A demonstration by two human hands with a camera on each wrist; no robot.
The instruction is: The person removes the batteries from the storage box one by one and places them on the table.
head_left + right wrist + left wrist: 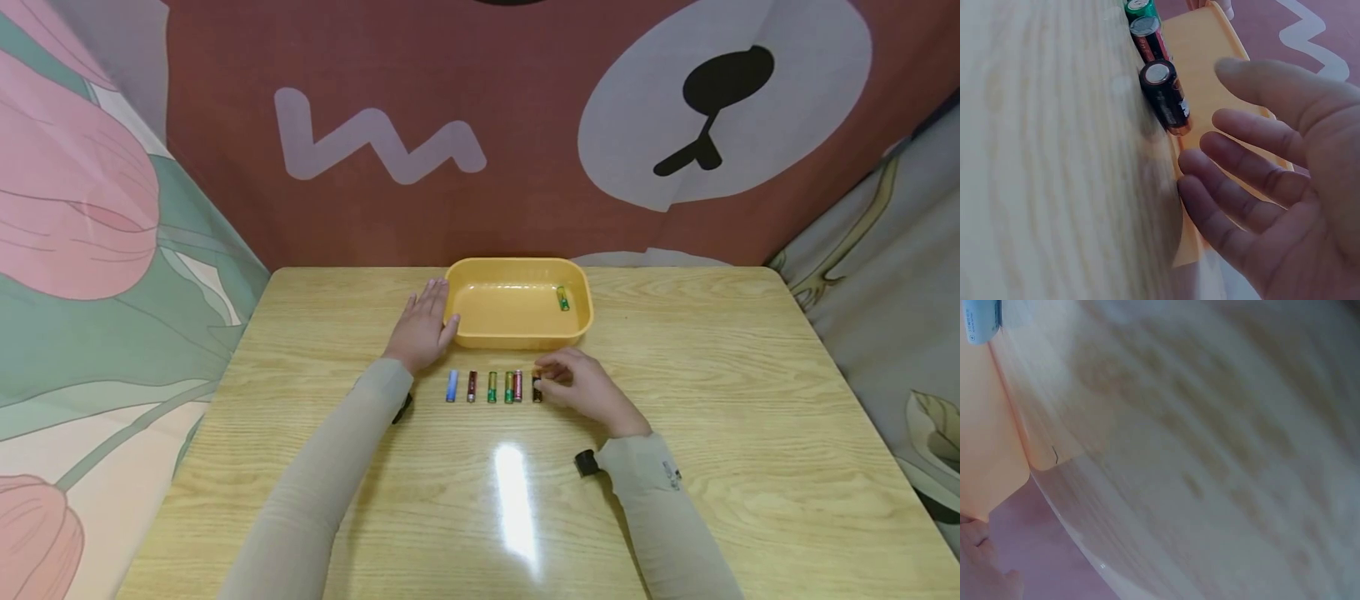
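Observation:
In the head view, my left hand (422,327) lies with straight fingers against the left end of a yellow plastic tray (517,342). My right hand (585,387) is beside the black and copper battery (1166,97) at the right end of a row. Its fingers are relaxed and apart in the right wrist view, with a gap between them and that battery. Leftward along the row lie a red battery (518,386), two green ones, a dark battery (472,387) and a blue battery (452,386). One green battery (563,299) lies inside the tray, towards its right end.
The row runs across a wood-grain table (675,375), just in front of the tray. A printed cloth (525,200) hangs behind the table's back edge, with more patterned cloth at both sides. Light glares off the tabletop near the front.

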